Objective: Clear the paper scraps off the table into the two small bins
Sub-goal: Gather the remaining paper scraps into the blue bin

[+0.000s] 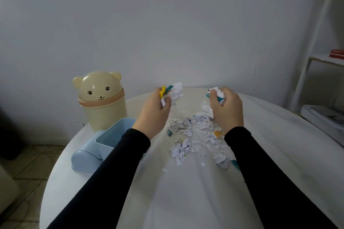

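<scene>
Both fists (155,109) (226,109) around scraps (216,95)

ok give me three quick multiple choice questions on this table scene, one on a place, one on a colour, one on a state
1. Where does the cream bear-shaped bin stand?
A. far left of the table
B. near right edge
C. on the shelf

2. What colour is the open rectangular plastic bin?
A. red
B. light blue
C. green

3. What are the two hands doing?
A. resting flat and empty
B. each closed on paper scraps
C. lifting a bin

Answers:
1 A, it stands at the round white table's far left edge, behind the other bin.
2 B, its walls show pale blue.
3 B, the left hand and the right hand each clutch crumpled paper scraps above the pile.
</scene>
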